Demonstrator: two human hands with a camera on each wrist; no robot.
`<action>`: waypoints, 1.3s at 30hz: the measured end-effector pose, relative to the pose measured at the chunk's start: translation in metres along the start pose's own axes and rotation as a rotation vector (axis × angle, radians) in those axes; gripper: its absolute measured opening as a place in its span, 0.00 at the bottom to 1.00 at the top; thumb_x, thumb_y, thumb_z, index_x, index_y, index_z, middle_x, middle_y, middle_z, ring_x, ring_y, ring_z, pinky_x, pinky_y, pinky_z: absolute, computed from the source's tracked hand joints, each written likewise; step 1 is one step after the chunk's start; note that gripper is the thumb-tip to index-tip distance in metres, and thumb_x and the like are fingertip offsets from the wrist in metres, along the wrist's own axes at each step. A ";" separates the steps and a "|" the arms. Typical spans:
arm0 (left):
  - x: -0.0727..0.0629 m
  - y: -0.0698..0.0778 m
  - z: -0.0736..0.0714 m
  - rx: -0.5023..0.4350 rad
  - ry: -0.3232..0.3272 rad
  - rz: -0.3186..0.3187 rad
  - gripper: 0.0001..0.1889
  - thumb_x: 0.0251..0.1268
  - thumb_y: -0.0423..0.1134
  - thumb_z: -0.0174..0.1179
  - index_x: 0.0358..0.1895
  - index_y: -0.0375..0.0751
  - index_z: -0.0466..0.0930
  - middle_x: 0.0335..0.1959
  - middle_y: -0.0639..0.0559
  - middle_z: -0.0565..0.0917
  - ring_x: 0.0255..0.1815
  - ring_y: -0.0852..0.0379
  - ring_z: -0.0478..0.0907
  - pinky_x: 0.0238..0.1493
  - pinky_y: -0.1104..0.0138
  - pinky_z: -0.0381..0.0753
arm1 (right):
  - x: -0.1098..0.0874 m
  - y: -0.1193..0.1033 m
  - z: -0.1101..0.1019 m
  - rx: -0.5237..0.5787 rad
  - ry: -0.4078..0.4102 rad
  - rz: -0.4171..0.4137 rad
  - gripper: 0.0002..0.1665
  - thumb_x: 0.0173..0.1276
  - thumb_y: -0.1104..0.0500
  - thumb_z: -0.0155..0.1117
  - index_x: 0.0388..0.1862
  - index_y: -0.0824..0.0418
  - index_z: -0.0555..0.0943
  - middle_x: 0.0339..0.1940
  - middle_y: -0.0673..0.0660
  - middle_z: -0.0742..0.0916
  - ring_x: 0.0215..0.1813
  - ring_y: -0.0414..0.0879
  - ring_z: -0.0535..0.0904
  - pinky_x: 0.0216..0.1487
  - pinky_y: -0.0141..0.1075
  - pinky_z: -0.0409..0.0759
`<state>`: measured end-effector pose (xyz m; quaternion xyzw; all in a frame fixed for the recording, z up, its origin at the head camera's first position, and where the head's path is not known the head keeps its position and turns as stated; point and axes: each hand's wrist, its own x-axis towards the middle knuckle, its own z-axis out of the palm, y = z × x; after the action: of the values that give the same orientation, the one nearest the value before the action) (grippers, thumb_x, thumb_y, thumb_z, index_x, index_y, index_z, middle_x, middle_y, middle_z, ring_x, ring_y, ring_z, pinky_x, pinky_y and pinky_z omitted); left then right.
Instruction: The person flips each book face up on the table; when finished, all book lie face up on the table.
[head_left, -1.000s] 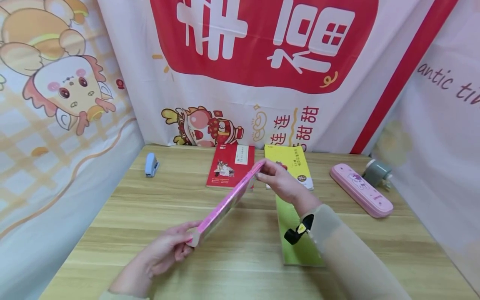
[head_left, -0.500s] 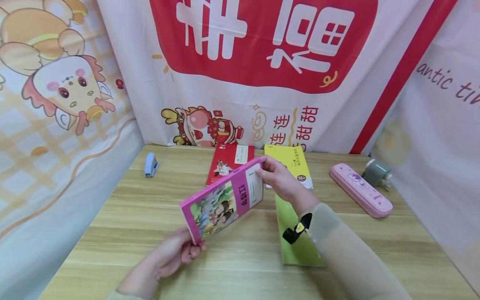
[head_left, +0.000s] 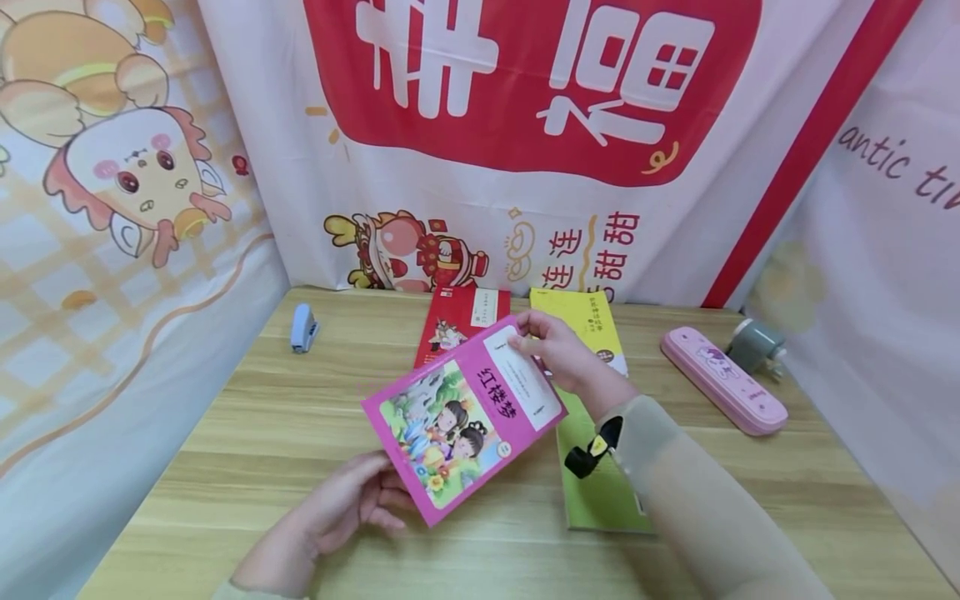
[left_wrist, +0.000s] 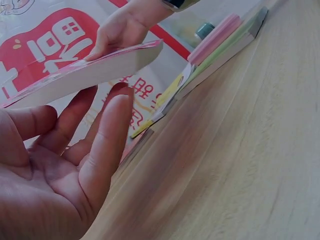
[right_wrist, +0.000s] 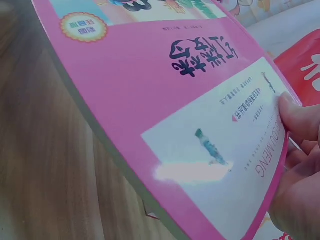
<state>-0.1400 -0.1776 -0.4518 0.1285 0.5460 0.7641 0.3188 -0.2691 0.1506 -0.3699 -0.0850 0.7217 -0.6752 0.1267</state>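
A pink book with a cartoon picture on its cover hangs tilted over the table, cover toward the head camera. My right hand pinches its upper corner, thumb on the cover, as the right wrist view also shows around the hand. At the book's lower left edge is my left hand, palm up and fingers loosely spread. In the left wrist view these fingers lie below the book's page edge; whether they touch it I cannot tell. A green book lies flat beneath my right forearm.
Red and yellow books lie at the table's back edge, partly covered. A light blue stapler stands at the back left. On the right are a pink pencil case and a grey-green device.
The pink book has turned from edge-on to show its whole cover. My left hand has loosened from its lower corner; the right hand keeps its pinch.
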 end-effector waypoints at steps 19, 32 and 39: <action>0.028 0.057 -0.028 0.417 0.139 -0.095 0.28 0.77 0.55 0.48 0.55 0.28 0.76 0.41 0.37 0.85 0.36 0.43 0.85 0.35 0.58 0.87 | 0.002 0.007 -0.009 -0.096 -0.078 0.057 0.09 0.71 0.66 0.62 0.49 0.63 0.78 0.50 0.62 0.78 0.51 0.55 0.77 0.47 0.39 0.81; 0.055 0.073 -0.005 0.847 -0.025 -0.228 0.26 0.66 0.46 0.65 0.65 0.47 0.73 0.32 0.44 0.86 0.24 0.46 0.84 0.25 0.58 0.85 | 0.002 0.012 -0.003 -0.198 -0.060 0.092 0.08 0.70 0.62 0.64 0.47 0.60 0.80 0.47 0.61 0.79 0.51 0.54 0.76 0.47 0.39 0.80; 0.053 0.062 -0.007 0.774 0.031 -0.154 0.24 0.68 0.43 0.63 0.66 0.46 0.73 0.32 0.43 0.85 0.22 0.48 0.82 0.20 0.62 0.82 | 0.002 0.009 -0.002 -0.182 0.001 0.113 0.13 0.67 0.58 0.69 0.49 0.57 0.82 0.47 0.60 0.81 0.51 0.53 0.78 0.50 0.39 0.78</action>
<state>-0.2056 -0.1624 -0.4060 0.1862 0.8065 0.4773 0.2950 -0.2713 0.1526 -0.3785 -0.0550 0.7838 -0.5986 0.1557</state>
